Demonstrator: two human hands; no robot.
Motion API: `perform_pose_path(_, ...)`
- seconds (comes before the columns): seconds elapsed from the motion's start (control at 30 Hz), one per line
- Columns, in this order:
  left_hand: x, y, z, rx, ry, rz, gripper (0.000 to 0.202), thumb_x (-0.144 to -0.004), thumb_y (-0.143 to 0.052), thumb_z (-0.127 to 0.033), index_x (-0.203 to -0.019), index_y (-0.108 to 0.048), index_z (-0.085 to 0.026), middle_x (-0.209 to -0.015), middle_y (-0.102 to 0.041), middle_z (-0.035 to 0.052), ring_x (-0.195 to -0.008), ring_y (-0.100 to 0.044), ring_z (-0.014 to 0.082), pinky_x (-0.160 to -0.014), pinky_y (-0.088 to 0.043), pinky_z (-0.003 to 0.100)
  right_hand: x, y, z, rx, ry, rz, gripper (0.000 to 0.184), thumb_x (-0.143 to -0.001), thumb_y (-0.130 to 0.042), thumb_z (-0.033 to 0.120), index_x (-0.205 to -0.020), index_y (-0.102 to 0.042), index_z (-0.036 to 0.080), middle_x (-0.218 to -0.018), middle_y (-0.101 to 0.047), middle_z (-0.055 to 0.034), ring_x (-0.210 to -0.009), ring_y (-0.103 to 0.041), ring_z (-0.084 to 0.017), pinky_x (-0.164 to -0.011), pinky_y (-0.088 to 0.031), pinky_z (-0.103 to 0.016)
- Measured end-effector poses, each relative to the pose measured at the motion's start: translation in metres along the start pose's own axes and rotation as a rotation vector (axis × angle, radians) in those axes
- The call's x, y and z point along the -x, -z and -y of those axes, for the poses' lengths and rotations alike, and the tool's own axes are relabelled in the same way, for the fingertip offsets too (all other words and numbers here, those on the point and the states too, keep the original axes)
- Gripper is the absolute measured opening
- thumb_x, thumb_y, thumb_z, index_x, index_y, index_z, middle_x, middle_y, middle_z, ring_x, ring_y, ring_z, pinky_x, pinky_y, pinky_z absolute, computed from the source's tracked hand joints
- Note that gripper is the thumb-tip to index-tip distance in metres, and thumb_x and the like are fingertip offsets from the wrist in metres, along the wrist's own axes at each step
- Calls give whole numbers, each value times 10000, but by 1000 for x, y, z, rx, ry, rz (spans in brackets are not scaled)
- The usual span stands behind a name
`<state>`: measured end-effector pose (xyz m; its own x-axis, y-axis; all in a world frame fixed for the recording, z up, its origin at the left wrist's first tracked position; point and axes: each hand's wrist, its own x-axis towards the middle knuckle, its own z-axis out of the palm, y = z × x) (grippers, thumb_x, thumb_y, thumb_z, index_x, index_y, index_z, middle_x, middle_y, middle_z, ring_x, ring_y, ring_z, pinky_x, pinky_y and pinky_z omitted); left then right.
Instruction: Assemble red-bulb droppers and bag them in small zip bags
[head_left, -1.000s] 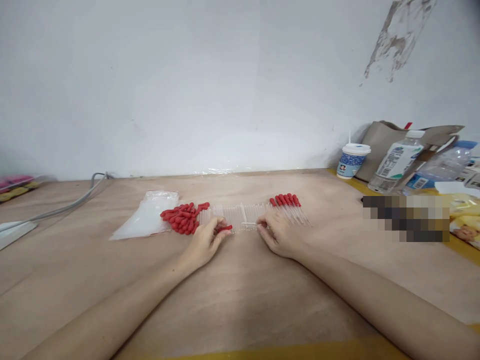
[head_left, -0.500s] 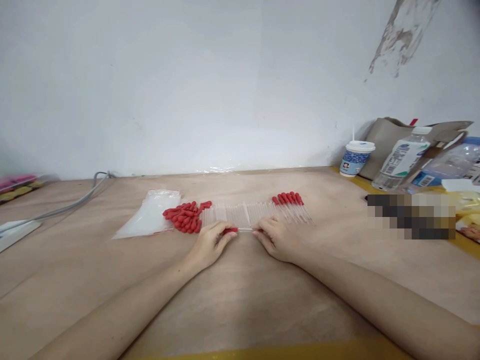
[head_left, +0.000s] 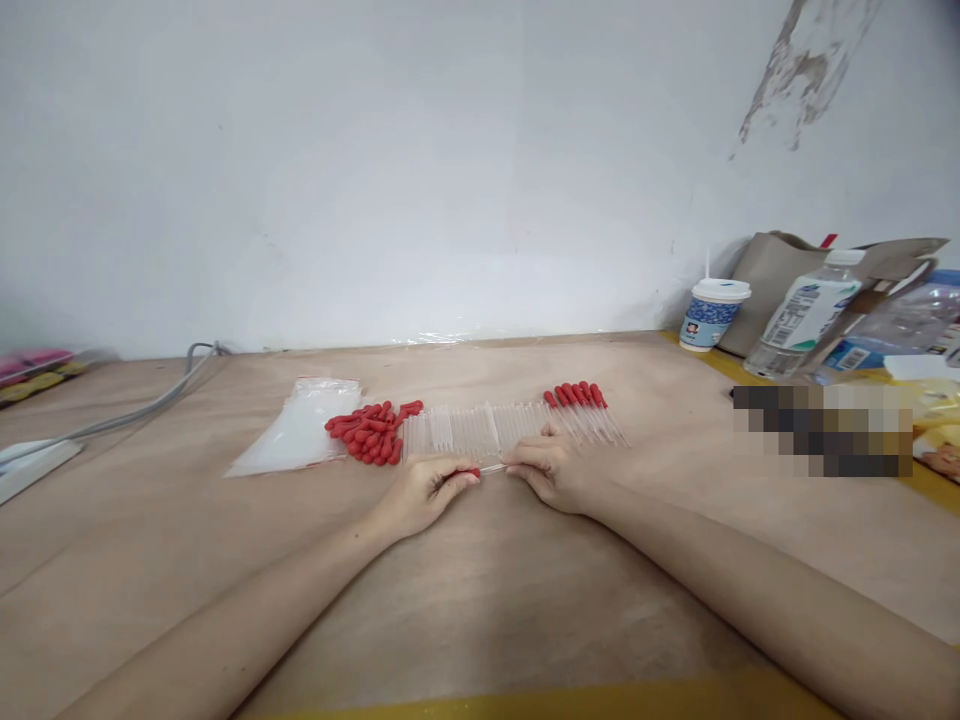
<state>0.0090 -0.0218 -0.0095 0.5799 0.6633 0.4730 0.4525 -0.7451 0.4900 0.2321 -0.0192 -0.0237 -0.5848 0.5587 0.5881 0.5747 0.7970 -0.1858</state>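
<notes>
My left hand pinches a red rubber bulb, mostly hidden by its fingers. In my right hand is a clear dropper tube, whose end meets the bulb's mouth. Just behind both hands lies a row of clear tubes without bulbs. A pile of red rubber bulbs sits left of that row. To its right, several droppers with red bulbs lie side by side, tips slanting toward me.
A clear plastic bag lies left of the bulb pile. At the far left is a grey cable. A paper cup, a bottle and a grey bag stand at the back right. A pixelated patch hides something at right.
My hands have shifted slightly toward me with the tube and bulb. The left fingers now cover more of the bulb, and the tube tilts a little.
</notes>
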Motion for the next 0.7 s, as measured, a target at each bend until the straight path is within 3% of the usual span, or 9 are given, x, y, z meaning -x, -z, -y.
perform_pose_path(0.17,-1,-2,3,-36,34,-35,177,-820,-531,-283,-884,-663,-183,-787,-689,18,-661,-618,132,-606,-481,225,1,-4,4,218,23,-85,193,-860,-423,175,-856,-615,180,-701,-613,-24,-620,-502,-118,-653,-285,-291)
perform_pose_path(0.4,-2,-2,7,7,75,-111,201,-794,-569,-304,-925,-662,-184,-880,-696,38,-782,-643,161,-711,-512,256,4,1,0,-47,-50,-69,153,-875,-397,212,-880,-538,152,-801,-594,-56,-739,-538,-134,-658,-414,-237)
perform_pose_path(0.7,0,-3,4,48,53,-75,176,-795,-569,-289,-884,-675,-180,-833,-704,33,-720,-648,152,-652,-518,241,1,1,7,-42,-3,-66,192,-880,-369,207,-826,-549,164,-738,-592,-48,-675,-534,-129,-619,-430,-231)
